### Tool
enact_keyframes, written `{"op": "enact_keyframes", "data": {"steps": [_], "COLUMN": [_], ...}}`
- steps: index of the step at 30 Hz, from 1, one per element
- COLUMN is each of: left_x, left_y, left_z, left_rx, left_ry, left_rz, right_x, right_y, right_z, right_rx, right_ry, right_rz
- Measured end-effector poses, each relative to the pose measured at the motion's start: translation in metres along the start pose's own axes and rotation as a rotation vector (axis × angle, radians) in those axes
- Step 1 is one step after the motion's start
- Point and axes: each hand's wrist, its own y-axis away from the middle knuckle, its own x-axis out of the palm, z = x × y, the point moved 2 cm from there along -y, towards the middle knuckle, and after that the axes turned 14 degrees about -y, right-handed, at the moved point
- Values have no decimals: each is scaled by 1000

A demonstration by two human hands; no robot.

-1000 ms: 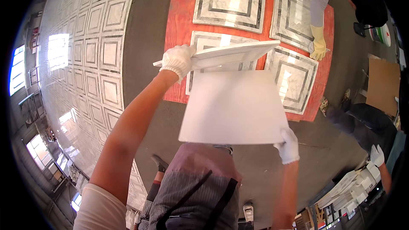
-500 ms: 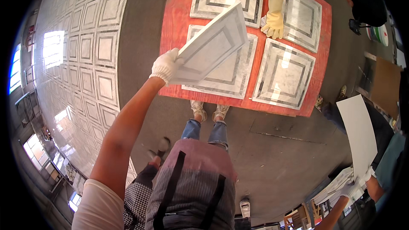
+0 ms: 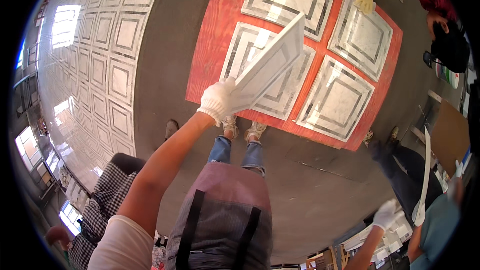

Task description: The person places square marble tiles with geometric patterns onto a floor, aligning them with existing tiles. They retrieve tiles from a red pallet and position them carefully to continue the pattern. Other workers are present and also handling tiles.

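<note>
My left hand (image 3: 218,101), in a white knitted glove, is closed on the near edge of a square white marble tile (image 3: 270,65) with grey inlaid bands. The tile stands tilted over a red board (image 3: 206,70), partly covering a similar tile (image 3: 239,45) lying there. My right hand (image 3: 385,214), also white-gloved, is stretched far out to the right. Its small, blurred fingers look loosely apart, with nothing seen in them. Beside it lies a stack of pale slabs (image 3: 397,230).
Several patterned tiles (image 3: 340,99) lie on the board. Across it, a person's yellow-gloved hand (image 3: 366,1) touches one. At right, a person in teal (image 3: 439,225) holds a white panel (image 3: 425,165). Glossy tiling (image 3: 107,77) covers the left side. A person in checked clothing (image 3: 102,195) is close at left.
The view has shifted. My left hand's tile has turned more edge-on. My right hand has come away from the co-worker's panel, and the yellow-gloved hand has moved to the far tile's edge.
</note>
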Motion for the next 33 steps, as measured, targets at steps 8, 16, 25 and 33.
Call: {"op": "enact_keyframes", "data": {"steps": [8, 16, 25, 33], "left_x": [39, 71, 237, 279], "left_y": [30, 66, 53, 39], "left_z": [-50, -101, -25, -43], "left_rx": [-22, 59, -447, -842], "left_ry": [-141, 221, 1204, 2180], "left_rz": [-53, -79, 431, 587], "right_x": [404, 498, 474, 491], "right_y": [201, 176, 157, 41], "right_z": [-137, -143, -156, -131], "right_rx": [744, 511, 466, 970], "right_ry": [-96, 105, 168, 134], "right_rz": [609, 749, 597, 930]}}
